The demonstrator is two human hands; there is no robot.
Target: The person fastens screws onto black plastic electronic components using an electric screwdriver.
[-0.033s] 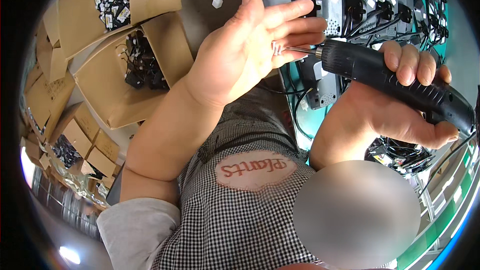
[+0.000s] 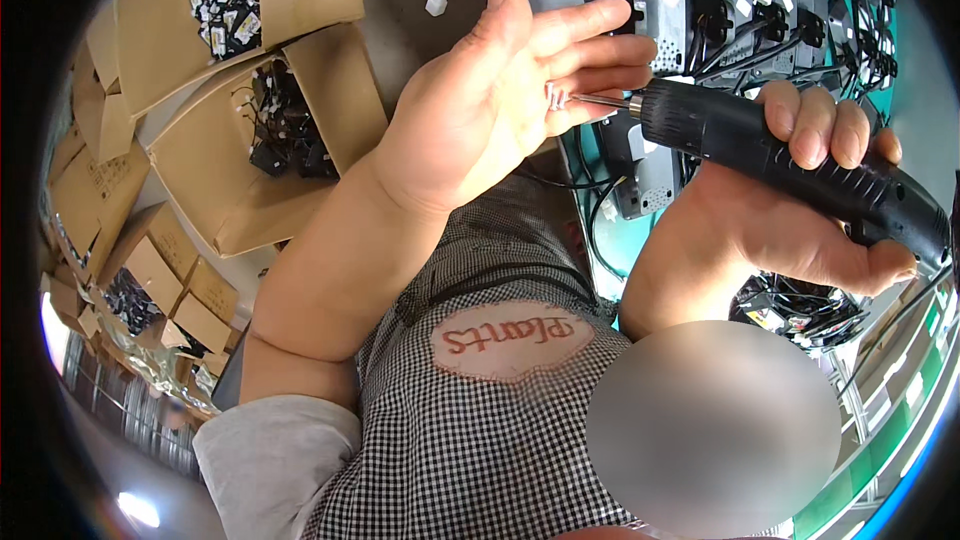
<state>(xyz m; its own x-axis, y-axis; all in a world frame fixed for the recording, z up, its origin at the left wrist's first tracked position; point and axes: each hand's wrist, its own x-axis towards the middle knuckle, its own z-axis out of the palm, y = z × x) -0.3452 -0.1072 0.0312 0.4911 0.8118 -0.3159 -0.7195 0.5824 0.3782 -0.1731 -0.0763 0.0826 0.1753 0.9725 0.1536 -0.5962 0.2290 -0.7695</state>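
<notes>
My left hand (image 2: 480,105) is held palm up with its fingers stretched out. A few small silver screws (image 2: 555,97) lie on it near the base of the fingers; their exact count is hard to make out. My right hand (image 2: 800,190) is wrapped round a black electric screwdriver (image 2: 715,125), tilted so that its thin metal bit (image 2: 600,100) points left. The tip of the bit reaches the screws on the palm; whether one sits on it I cannot tell. Beyond the fingers stand black and grey devices (image 2: 660,0) with cables and white connectors.
On the left, open cardboard boxes (image 2: 205,210) hold black cabled parts (image 2: 285,125) and small black-and-white parts (image 2: 225,0). The devices rest on a teal surface (image 2: 625,235). A coil of black cables (image 2: 800,315) lies below my right wrist. The screwdriver's cord (image 2: 890,320) hangs at the right.
</notes>
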